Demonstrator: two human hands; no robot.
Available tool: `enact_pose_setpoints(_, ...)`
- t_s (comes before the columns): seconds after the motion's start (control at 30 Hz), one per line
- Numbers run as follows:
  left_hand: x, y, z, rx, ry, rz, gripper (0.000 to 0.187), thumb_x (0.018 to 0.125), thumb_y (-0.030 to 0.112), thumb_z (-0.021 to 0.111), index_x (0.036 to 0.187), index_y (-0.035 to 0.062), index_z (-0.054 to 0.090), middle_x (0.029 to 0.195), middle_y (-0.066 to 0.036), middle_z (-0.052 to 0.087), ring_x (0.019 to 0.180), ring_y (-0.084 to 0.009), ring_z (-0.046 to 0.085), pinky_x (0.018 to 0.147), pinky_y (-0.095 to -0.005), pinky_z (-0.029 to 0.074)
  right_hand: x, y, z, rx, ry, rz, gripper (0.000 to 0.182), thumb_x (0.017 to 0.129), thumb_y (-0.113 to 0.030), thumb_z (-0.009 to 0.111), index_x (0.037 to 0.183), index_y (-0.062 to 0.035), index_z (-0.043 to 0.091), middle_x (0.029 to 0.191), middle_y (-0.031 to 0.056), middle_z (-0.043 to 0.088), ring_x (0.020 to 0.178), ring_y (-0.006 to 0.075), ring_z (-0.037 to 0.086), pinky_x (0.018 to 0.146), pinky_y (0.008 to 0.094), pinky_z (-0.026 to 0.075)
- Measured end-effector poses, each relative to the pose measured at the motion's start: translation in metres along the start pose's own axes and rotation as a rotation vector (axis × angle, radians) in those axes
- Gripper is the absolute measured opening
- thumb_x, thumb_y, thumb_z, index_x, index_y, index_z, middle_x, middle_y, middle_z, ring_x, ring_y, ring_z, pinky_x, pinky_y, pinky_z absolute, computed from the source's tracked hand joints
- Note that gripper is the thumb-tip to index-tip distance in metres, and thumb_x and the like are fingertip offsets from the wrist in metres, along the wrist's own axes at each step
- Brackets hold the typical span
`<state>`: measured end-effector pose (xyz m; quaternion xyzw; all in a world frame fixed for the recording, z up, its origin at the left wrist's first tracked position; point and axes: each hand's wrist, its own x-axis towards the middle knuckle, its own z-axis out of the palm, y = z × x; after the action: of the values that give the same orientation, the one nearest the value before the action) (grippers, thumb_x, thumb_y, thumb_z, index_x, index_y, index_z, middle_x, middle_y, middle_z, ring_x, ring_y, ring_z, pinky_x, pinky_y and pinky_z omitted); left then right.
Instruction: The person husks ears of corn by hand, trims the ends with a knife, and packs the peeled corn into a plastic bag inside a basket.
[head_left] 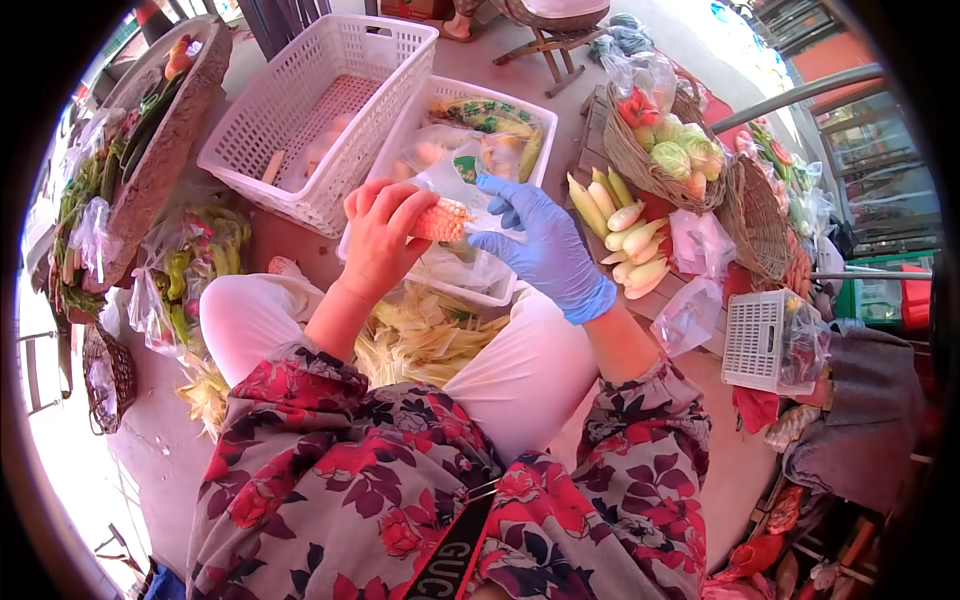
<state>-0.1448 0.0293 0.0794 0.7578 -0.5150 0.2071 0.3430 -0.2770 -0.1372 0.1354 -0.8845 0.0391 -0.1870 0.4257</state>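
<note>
My left hand (380, 232), bare, is wrapped round a peeled corn cob (440, 220) of pale pinkish kernels and holds it above the crates. Close to the cob's tip is my right hand (552, 245) in a blue glove, its thumb and index finger apart and other fingers partly curled. Between thumb and fingers I make out no held thing. Below the hands lies a low white crate (547, 125) with plastic bags (455, 262) and packed corn (500, 118) in it. Loose corn husks (425, 345) are heaped between my knees.
A taller white basket (250, 165) stands at the back left. Several ears of corn (628, 240) lie on the right, beside a wicker basket (632, 150) of cabbages (685, 155). Bagged green peppers (180, 285) are at my left, a small white crate (752, 340) at the right.
</note>
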Motion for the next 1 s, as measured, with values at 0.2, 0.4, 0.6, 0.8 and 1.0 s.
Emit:
enact_pose_setpoints(0.2,-0.027,0.01,-0.036,-0.018,0.029,-0.028,0.055,0.053,0.008,0.07,0.105,0.0163,0.057,0.099,-0.001,0.054,0.102,-0.0267,0.047,0.089,-0.0408,0.031,-0.007,-0.027,0.062,0.026,0.126,-0.057,0.037,0.073,-0.021,0.072,0.104,-0.004,0.062,0.088,0.0159,0.061,0.081,0.0313,0.059,0.072,0.0376,0.047)
enact_pose_setpoints(0.4,-0.061,0.002,-0.062,0.029,-0.066,-0.007,0.051,0.052,0.009,0.07,0.1,0.0151,0.057,0.096,-0.002,0.054,0.101,-0.0268,0.047,0.087,-0.0425,0.032,-0.023,-0.012,0.104,0.223,0.001,0.053,0.032,0.078,-0.014,0.067,0.108,-0.0017,0.063,0.093,0.0142,0.066,0.078,0.0208,0.061,0.07,0.0318,0.047)
enact_pose_setpoints(0.6,-0.084,-0.006,-0.065,-0.002,-0.149,-0.015,0.048,0.051,0.009,0.068,0.097,0.0134,0.057,0.093,-0.004,0.054,0.099,-0.0277,0.047,0.086,-0.0425,0.032,-0.028,-0.004,0.118,0.552,-0.217,0.389,0.024,0.081,-0.01,0.063,0.103,0.0005,0.065,0.073,0.0056,0.064,0.059,0.0072,0.053,0.056,0.0234,0.045)
enact_pose_setpoints(0.8,-0.092,-0.003,-0.051,0.136,-0.153,0.004,0.041,0.057,0.009,0.065,0.096,0.0122,0.057,0.092,-0.004,0.054,0.099,-0.0268,0.047,0.085,-0.0422,0.032,-0.024,0.025,0.138,0.165,-0.15,0.262,0.02,0.076,-0.012,0.06,0.091,-0.001,0.068,0.074,0.0155,0.065,0.058,0.0228,0.06,0.056,0.0334,0.047)
enact_pose_setpoints(1.0,-0.09,0.001,-0.033,0.18,-0.124,-0.082,0.043,0.054,0.006,0.064,0.096,0.0119,0.056,0.094,-0.004,0.055,0.098,-0.0253,0.049,0.084,-0.041,0.033,-0.02,0.039,0.144,-0.321,-0.008,0.041,0.016,0.076,-0.013,0.054,0.069,-0.002,0.062,0.07,0.0221,0.06,0.068,0.0399,0.059,0.063,0.0461,0.047)
